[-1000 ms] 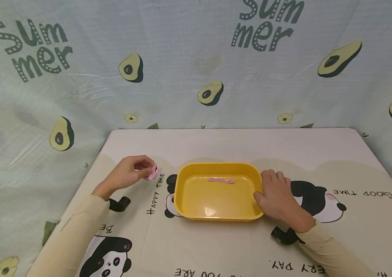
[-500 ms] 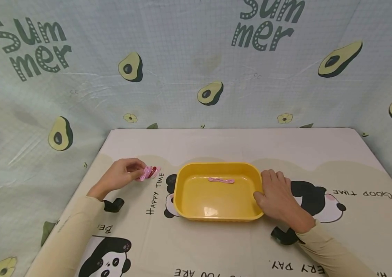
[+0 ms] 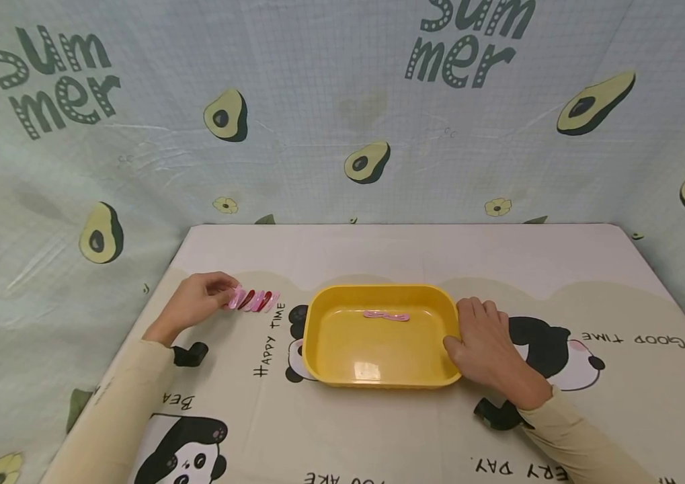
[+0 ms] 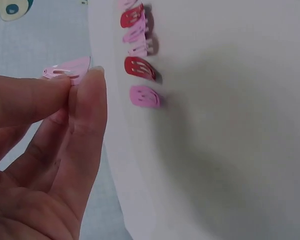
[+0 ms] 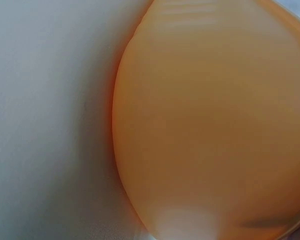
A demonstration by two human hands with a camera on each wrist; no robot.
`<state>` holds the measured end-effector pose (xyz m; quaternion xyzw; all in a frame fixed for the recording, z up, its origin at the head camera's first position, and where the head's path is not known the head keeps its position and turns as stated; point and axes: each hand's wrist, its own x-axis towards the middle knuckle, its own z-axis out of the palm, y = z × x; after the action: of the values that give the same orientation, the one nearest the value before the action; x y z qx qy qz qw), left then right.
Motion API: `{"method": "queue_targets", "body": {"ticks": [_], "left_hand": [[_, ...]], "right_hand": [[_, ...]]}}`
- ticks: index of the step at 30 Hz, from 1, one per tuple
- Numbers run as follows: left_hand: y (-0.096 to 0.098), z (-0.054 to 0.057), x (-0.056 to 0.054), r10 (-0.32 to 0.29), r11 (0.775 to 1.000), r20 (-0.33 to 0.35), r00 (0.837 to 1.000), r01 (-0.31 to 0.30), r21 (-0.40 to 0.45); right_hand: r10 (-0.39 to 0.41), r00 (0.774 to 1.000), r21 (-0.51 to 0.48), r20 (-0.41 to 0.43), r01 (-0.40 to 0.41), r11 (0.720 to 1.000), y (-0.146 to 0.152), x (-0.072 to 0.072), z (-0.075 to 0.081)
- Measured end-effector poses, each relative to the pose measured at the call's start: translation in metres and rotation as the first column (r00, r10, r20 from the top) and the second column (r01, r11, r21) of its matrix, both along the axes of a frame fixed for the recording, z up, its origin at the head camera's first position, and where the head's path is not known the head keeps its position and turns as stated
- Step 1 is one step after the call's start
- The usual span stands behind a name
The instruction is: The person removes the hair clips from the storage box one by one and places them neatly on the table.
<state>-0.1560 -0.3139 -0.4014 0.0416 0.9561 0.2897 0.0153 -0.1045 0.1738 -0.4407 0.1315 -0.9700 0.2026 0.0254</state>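
My left hand pinches a pink snap hair clip between thumb and finger at the left end of a row of clips. On the table, the row alternates pink and red; a red hair clip and a pink hair clip lie nearest the hand. My right hand grips the right rim of a yellow plastic tray, thumb over the edge. Inside the tray, against the far side, lie slim pink hair clips end to end. Only the tray's blurred wall shows in the right wrist view.
A pale tablecloth printed with pandas and lettering covers the table. Behind the far table edge hangs a curtain with avocados and "summer" printed on it. Both forearms reach in from the near side in cream sleeves.
The left hand has drawn leftward along the row of hair clips, so more pink and red clips show beside it. The right hand and tray have stayed in place.
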Motion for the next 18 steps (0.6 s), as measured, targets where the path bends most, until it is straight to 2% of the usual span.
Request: {"method": "queue_targets", "body": {"ticks": [5, 9, 18], "left_hand": [[-0.007, -0.002, -0.004, 0.056, 0.997, 0.011, 0.998, -0.056, -0.045], [-0.01, -0.005, -0.008, 0.091, 0.994, 0.048, 0.995, -0.087, -0.067], [-0.014, -0.01, -0.015, 0.099, 0.994, 0.11, 0.989, -0.092, -0.065]], "right_hand": [[-0.003, 1.0, -0.002, -0.001, 0.003, 1.0, -0.001, 0.0, 0.0], [-0.002, 1.0, -0.006, -0.005, 0.002, 1.0, 0.0, 0.0, -0.001], [0.0, 1.0, -0.005, -0.019, 0.0, 1.0, 0.0, 0.0, -0.002]]}}
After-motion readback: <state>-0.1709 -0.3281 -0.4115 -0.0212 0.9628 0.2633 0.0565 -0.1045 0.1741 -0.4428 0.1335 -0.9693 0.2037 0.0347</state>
